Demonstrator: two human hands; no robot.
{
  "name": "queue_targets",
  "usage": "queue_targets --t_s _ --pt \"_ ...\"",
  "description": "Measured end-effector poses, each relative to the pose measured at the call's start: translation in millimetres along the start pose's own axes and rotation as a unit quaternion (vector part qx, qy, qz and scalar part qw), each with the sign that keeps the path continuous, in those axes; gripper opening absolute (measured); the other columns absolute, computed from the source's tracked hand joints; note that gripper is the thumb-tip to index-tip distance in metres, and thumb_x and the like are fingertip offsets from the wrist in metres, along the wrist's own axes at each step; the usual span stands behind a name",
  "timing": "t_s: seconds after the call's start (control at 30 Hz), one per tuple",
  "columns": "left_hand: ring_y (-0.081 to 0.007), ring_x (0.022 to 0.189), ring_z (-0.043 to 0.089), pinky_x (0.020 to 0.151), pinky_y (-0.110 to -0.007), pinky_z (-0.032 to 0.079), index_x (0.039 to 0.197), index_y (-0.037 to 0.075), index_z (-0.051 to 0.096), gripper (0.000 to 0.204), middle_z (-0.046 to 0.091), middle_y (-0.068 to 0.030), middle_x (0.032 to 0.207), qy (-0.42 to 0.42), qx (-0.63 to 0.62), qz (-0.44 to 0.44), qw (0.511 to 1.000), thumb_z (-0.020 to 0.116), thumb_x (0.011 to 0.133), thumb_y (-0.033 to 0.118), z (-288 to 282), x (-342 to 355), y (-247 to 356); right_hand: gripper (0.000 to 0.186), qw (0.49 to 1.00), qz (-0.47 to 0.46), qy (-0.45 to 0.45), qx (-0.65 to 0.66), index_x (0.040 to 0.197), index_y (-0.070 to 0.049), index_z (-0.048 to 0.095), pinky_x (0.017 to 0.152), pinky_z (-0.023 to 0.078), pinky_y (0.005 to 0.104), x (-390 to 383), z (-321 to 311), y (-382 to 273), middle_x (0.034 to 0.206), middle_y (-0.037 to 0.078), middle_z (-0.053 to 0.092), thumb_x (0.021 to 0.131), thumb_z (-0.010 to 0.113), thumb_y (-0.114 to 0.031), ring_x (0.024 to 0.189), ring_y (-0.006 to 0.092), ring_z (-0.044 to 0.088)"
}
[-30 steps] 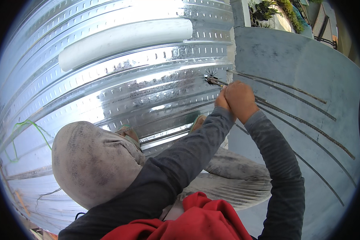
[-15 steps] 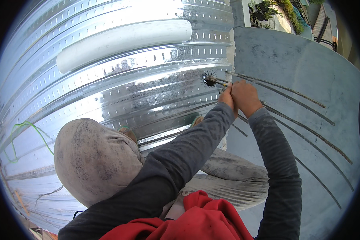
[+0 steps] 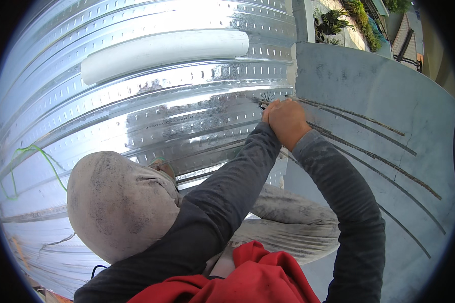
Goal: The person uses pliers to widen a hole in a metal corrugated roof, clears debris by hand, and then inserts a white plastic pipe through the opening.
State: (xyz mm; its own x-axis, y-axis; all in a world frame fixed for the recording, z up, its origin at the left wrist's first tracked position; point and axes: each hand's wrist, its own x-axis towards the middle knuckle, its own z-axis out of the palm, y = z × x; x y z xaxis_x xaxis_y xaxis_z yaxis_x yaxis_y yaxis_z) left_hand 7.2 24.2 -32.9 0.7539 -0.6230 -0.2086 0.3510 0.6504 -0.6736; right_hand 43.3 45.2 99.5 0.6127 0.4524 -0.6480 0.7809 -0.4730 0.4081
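My left hand (image 3: 269,111) and my right hand (image 3: 290,124) are closed together, the right partly over the left, at the right end of the ribbed metal decking (image 3: 187,121). Between them they grip a slim metal hand tool (image 3: 263,104); only its tip shows, and its exact kind is hidden. Just beyond my fingers is a dark hole with jagged, star-like edges (image 3: 268,96) in the decking, now mostly covered by my hands. Ribbed steel reinforcing bars (image 3: 374,149) stick out to the right, beside and under my right wrist.
A white pipe (image 3: 167,53) lies across the decking ribs. A grey wall (image 3: 359,76) borders the decking at right, with potted plants (image 3: 333,22) beyond it. Green cord (image 3: 45,156) lies at left. My bent knee (image 3: 121,202) is close to my left forearm.
Both hands have moved left together with the tool, up to the jagged hole, and now hide much of it. The view has shifted slightly.
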Motion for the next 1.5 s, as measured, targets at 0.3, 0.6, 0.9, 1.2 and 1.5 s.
queue_targets --t_s 0.3,0.6,0.9,1.2,1.5 --pt "-0.027 0.119 0.06 0.105 -0.044 0.046 0.128 0.003 0.057 0.06 0.063 -0.0137 0.13 0.032 0.079 -0.024 0.996 0.04 0.104 0.056 22 -51 -7 0.011 0.989 -0.017 -0.129 -0.068 0.089 -0.009 0.073 0.07 0.054 0.0323 26 -51 -45 0.082 0.002 0.072 0.084 0.067 -0.018 0.08 0.0187 0.07" --pt "-0.0274 0.119 0.06 0.106 -0.042 0.045 0.13 0.002 0.055 0.069 0.063 -0.0153 0.13 0.22 0.251 -0.055 0.941 0.039 0.102 0.063 37 29 -69 0.014 0.98 0.123 -0.059 0.145 0.09 -0.003 0.068 0.067 0.055 0.0455 -75 60 79 0.084 0.014 0.072 0.082 0.066 -0.014 0.078 0.0343 0.071" --pt "-0.0286 0.124 0.057 0.109 -0.042 0.043 0.135 0.003 0.049 0.074 0.059 -0.0153 0.135 0.234 0.145 0.044 0.96 0.037 0.1 0.067 -13 47 -61 0.015 0.948 0.139 -0.093 0.271 0.093 -0.001 0.068 0.074 0.055 0.0481 -47 97 73 0.089 0.021 0.071 0.083 0.064 -0.011 0.085 0.0402 0.069" --pt "-0.0282 0.117 0.062 0.102 -0.043 0.05 0.135 0.0 0.047 0.069 0.061 -0.0158 0.131 0.304 0.175 0.05 0.935 0.043 0.102 0.061 2 41 -52 0.02 0.957 0.113 -0.071 0.259 0.097 0.0 0.066 0.076 0.054 0.0479 -40 118 68 0.092 0.021 0.072 0.08 0.067 -0.01 0.087 0.0406 0.069" --pt "-0.0263 0.106 0.065 0.088 -0.046 0.054 0.125 0.001 0.054 0.059 0.063 -0.0134 0.121 0.333 0.292 0.055 0.895 0.047 0.103 0.055 -22 54 -50 0.034 0.934 0.124 -0.084 0.323 0.106 -0.002 0.066 0.08 0.054 0.0482 -47 129 64 0.094 0.019 0.072 0.076 0.077 -0.015 0.089 0.0412 0.068"
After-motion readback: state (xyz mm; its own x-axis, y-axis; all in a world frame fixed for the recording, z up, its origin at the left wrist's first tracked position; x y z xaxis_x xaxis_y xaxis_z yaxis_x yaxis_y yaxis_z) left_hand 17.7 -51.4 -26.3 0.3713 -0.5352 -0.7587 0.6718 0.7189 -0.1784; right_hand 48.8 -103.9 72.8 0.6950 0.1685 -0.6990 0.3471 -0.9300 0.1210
